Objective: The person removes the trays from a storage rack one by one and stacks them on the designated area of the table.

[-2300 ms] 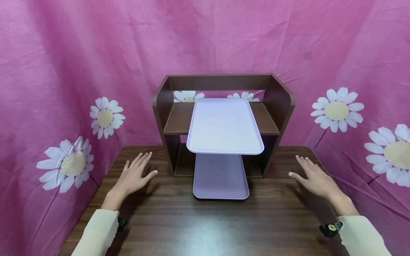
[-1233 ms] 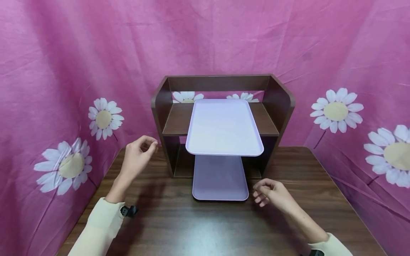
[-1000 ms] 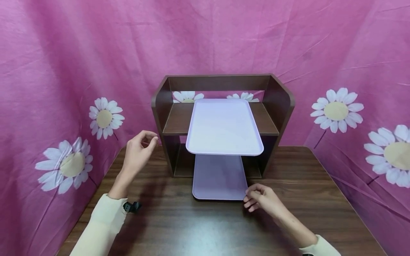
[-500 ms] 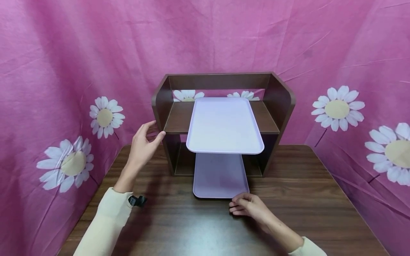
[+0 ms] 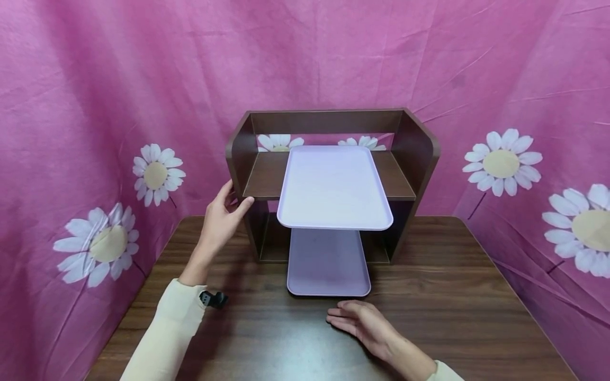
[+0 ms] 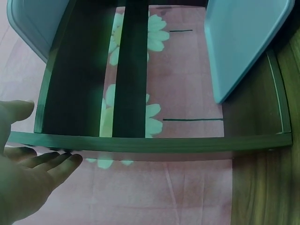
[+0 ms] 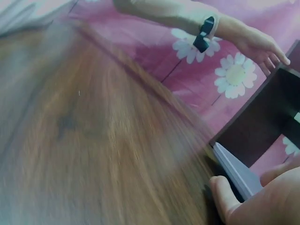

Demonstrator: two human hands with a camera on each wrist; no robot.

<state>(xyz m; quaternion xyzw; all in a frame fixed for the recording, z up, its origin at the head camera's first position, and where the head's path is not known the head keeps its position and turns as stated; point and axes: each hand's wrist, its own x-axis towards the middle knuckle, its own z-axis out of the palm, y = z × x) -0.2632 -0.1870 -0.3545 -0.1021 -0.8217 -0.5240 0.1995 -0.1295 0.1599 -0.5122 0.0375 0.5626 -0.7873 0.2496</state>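
Left grip (image 5: 220,225): at the brown shelf (image 5: 329,121), thumb and fingers standing either side of the front edge of its left side panel (image 5: 242,153); thumb toward the front, fingers along the outer face. Whether it is clamped on the wood, I cannot tell.
Right grip (image 5: 364,324): apart, holding nothing; fingers fairly straight and pointing leftward, just beside the near edge of the lower tray (image 5: 329,264).
Upper tray (image 5: 335,188): pale purple, on the shelf's upper board, its near end jutting out past the front.
Lower tray: purple, partly inside the bottom compartment, near end reaching out over the surface (image 5: 443,307); its far part is hidden beneath the upper tray.
Surface: dark wood grain, shelf standing toward its far side.
Left arm: cream sleeve (image 5: 167,325), black device (image 5: 213,299) at the wrist.
Backdrop: pink cloth (image 5: 329,63) printed with white daisies (image 5: 501,163).
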